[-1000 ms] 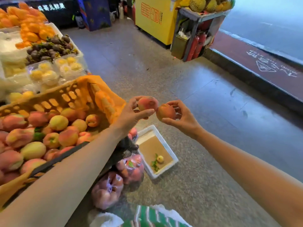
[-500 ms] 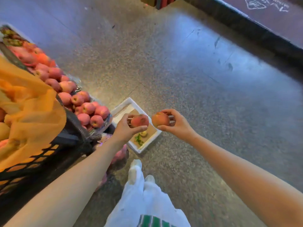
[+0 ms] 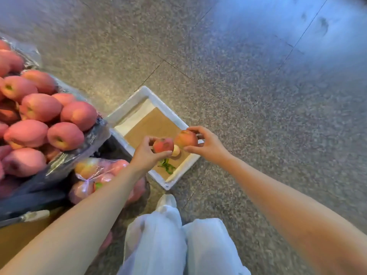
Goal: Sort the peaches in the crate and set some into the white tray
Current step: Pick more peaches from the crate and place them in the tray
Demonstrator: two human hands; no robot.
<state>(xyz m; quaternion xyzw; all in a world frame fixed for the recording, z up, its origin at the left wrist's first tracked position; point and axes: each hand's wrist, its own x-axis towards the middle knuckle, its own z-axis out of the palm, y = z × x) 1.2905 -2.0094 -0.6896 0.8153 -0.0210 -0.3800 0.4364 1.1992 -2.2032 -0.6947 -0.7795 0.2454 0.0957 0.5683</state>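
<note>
My left hand point(image 3: 146, 155) grips a red peach point(image 3: 163, 145) and my right hand point(image 3: 206, 143) grips an orange-red peach point(image 3: 185, 138). Both peaches hang side by side just above the white tray point(image 3: 151, 96), which sits on the floor and is lined with brown paper. In the tray lie a small pale fruit point(image 3: 176, 151), partly hidden behind the red peach, and a few green leaves point(image 3: 166, 165).
A heap of pink-red fruit point(image 3: 39, 116) on clear plastic fills the left side. Below it lie tied plastic bags of peaches point(image 3: 95, 175). My pale trousers point(image 3: 174, 245) and white shoe point(image 3: 166, 200) stand close to the tray's near corner. Speckled stone floor point(image 3: 258, 76) stretches to the right.
Both hands have carried their peaches down from chest height to just over the white tray. My view has tipped downward, so the yellow crate has left the frame.
</note>
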